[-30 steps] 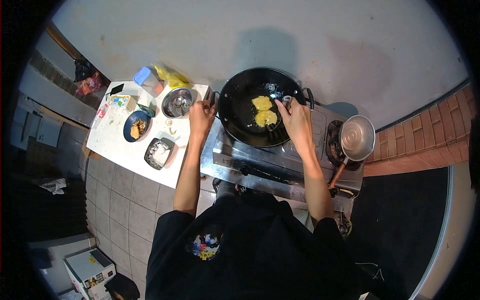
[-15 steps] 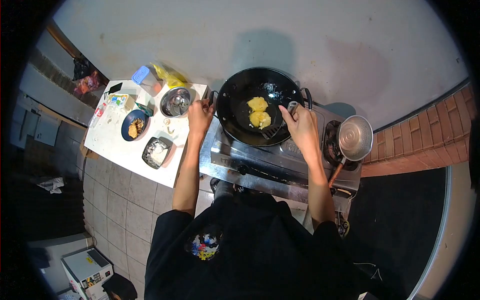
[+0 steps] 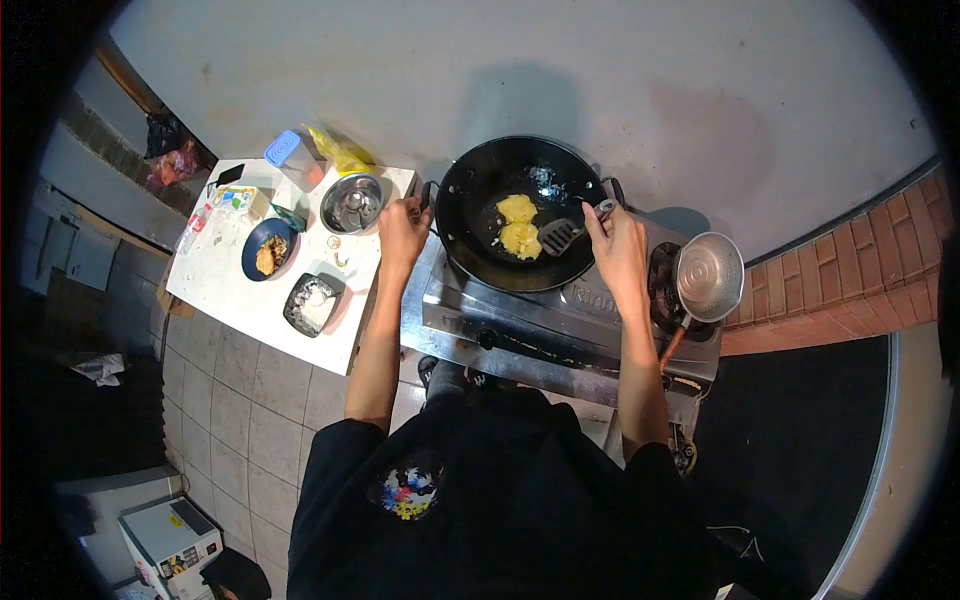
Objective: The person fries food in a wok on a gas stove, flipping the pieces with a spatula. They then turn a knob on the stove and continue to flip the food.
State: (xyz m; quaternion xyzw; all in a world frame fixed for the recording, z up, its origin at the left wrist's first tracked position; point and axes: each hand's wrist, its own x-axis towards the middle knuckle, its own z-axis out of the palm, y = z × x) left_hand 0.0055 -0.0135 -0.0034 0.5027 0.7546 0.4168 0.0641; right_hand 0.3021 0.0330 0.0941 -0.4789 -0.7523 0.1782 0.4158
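Observation:
A black wok (image 3: pixel 470 240) sits on the left burner of the stove. Two yellow pieces of frying food (image 3: pixel 519 240) lie in its middle, touching each other. My left hand (image 3: pixel 403 228) is closed round the wok's left handle (image 3: pixel 428 195). In my right hand (image 3: pixel 617 245) is a slotted spatula (image 3: pixel 560 237), gripped near the wok's right rim. Its dark slotted head is inside the wok, beside the right edge of the lower piece; whether it touches cannot be made out.
Right of the wok, a metal saucepan (image 3: pixel 709 278) with a wooden handle stands on the stove (image 3: pixel 520 345). The white table (image 3: pixel 215 290) at left bears a steel bowl (image 3: pixel 352 203), a dark bowl of fried food (image 3: pixel 249 262), a square bowl of white powder (image 3: pixel 312 306) and a plastic container (image 3: pixel 292 157).
The spatula's head has swung up from the wok's lower right to beside the food, its slotted face now showing. My right hand moved slightly right; my left hand stayed on the handle.

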